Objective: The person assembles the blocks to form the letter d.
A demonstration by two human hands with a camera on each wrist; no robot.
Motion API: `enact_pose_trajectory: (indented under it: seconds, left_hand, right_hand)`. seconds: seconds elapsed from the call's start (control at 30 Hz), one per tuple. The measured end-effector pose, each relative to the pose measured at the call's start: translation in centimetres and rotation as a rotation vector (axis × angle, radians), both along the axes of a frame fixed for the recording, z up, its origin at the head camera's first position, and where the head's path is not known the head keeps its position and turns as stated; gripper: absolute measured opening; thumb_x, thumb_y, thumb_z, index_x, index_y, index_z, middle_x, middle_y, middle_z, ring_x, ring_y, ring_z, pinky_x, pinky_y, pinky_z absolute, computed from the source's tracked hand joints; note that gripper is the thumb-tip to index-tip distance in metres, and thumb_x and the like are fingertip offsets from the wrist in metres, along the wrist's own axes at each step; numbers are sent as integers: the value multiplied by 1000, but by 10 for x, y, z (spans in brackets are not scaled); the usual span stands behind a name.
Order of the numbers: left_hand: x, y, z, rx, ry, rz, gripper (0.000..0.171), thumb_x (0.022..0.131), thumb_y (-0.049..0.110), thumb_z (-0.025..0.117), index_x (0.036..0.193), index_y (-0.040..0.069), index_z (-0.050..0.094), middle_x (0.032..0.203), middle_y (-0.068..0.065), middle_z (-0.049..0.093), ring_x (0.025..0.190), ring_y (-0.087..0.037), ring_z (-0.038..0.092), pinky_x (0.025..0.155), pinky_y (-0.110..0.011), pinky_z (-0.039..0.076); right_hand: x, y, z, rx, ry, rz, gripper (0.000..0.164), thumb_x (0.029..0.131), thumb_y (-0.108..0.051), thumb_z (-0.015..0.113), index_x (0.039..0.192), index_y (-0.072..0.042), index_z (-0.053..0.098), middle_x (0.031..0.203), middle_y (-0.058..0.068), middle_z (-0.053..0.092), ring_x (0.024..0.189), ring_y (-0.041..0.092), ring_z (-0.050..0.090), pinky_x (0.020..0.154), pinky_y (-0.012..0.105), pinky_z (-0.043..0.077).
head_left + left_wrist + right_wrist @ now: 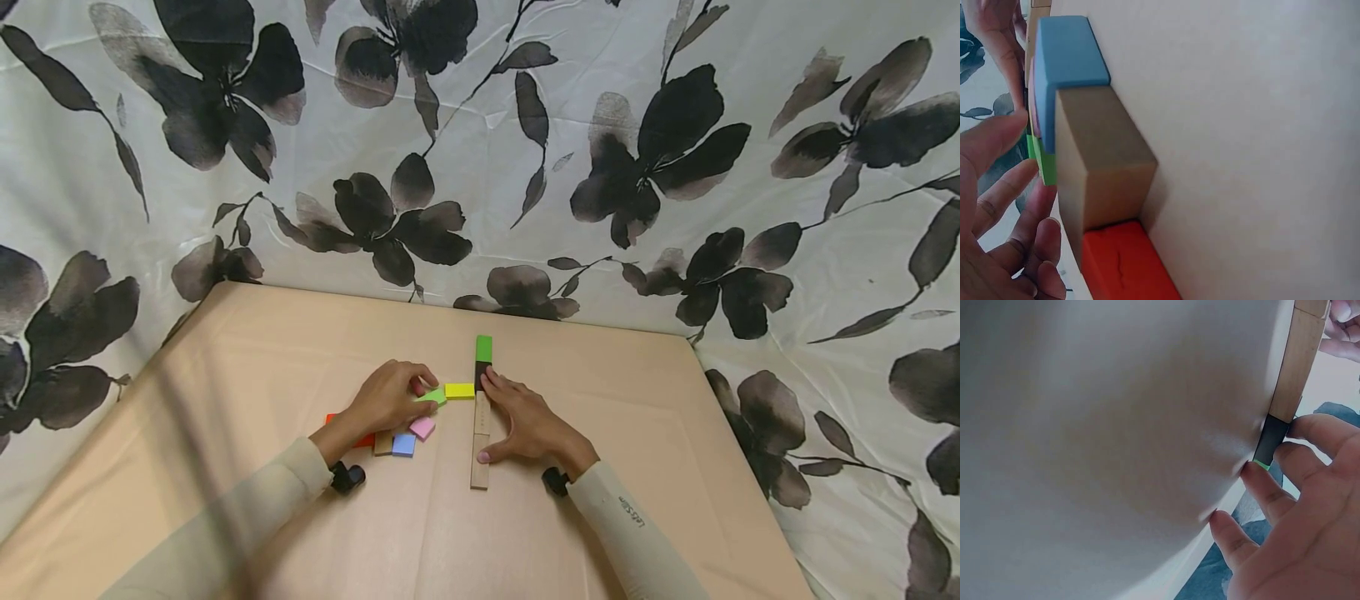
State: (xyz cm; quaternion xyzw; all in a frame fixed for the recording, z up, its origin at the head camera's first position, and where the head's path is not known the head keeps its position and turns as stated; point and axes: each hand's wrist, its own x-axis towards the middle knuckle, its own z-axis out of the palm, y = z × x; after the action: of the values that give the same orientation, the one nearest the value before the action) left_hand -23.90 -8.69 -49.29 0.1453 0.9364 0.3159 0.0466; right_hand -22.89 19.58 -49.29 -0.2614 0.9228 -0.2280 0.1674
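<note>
My left hand pinches a light green block between thumb and fingers, right at the left end of a yellow block. That yellow block meets the side of a straight row: a bright green block, a black block and two plain wooden blocks. My right hand lies along the row's right side, fingers extended, fingertips by the black block and thumb at the lower wooden block. Below the left hand, a pink block, a blue block, a brown block and a red block form a curve.
A beige cloth-covered table lies under everything. Behind it and down both sides hangs a white sheet with dark flowers. Dark wrist cameras sit under both wrists, and a blurred dark strip crosses the lower left of the head view.
</note>
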Motion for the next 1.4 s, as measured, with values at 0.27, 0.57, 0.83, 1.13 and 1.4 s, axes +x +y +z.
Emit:
enact_pose_trajectory:
  seconds: [0.27, 0.57, 0.83, 1.13, 1.4]
  left_hand:
    - [11, -13, 0, -43, -13, 3, 50, 78, 37, 95, 119, 16, 75, 91, 2, 68, 92, -16, 56, 83, -35, 46]
    - [21, -37, 3, -50, -7, -33, 50, 77, 38, 96, 116, 16, 74, 89, 1, 67, 92, -19, 55, 83, -35, 42]
    - [37, -57, 4, -57, 49, -79, 49, 76, 44, 95, 111, 17, 75, 90, 3, 65, 90, -16, 51, 79, -33, 39]
    - [61, -74, 1, -75, 135, -113, 45, 74, 45, 95, 107, 22, 74, 88, 9, 61, 86, -10, 47, 82, -32, 37]
    - [82, -88, 6, -47, 119, -122, 46, 75, 44, 95, 111, 25, 73, 90, 11, 60, 85, -9, 48, 80, -29, 37]
  right_hand:
    - [-1, 0, -1, -2, 5, 4, 128, 75, -56, 93, 171, -15, 19, 180, 2, 10, 165, 36, 18, 129, 65, 20]
    - [-1, 1, 0, -5, 2, 16, 128, 76, -55, 93, 171, -15, 18, 181, 3, 10, 166, 36, 17, 129, 64, 19]
    - [-1, 1, -1, -23, 8, 14, 128, 75, -56, 93, 171, -13, 19, 180, 5, 11, 165, 37, 18, 128, 66, 20]
    - [0, 3, 0, -32, 7, 17, 128, 75, -57, 93, 171, -13, 19, 180, 4, 11, 166, 36, 17, 128, 66, 19]
    - [0, 3, 1, -35, 4, 10, 128, 75, -56, 93, 171, -14, 19, 180, 4, 12, 166, 36, 17, 128, 66, 19]
